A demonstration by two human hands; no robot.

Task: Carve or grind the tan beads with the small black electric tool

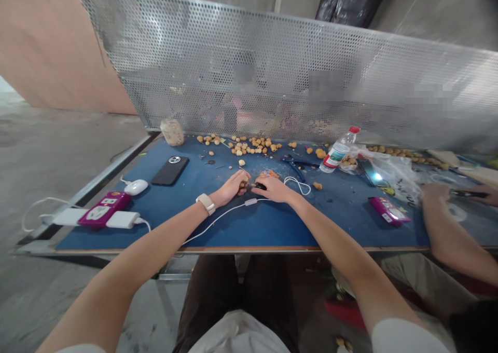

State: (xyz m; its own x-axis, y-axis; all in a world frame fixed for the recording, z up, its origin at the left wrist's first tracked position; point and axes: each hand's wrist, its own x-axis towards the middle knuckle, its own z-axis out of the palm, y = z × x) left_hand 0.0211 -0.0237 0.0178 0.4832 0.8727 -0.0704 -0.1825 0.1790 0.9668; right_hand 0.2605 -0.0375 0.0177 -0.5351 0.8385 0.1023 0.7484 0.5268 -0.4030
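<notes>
My left hand (233, 186) is closed at the middle of the blue table, pinching a small brownish piece mostly hidden by the fingers. My right hand (275, 189) is wrapped round a small hand tool (260, 186) with a dark handle; its metal tip reaches the left fingertips. The tool's exact kind cannot be made out. Just behind the right hand lies a small orange heap of scraps (269, 174). A white cable (251, 202) runs beneath the hands. Blue-handled pliers (298, 170) rest beyond the right hand, and one pale round nut-like piece (241, 162) lies beyond the left.
Several round tan pieces (252, 146) line the perforated metal screen (241, 57). On the left are a jar (172, 133), a phone (170, 171) and a purple power strip (106, 207). A bottle (339, 150) stands right, near a purple box (389, 211) and a co-worker's hand (436, 193).
</notes>
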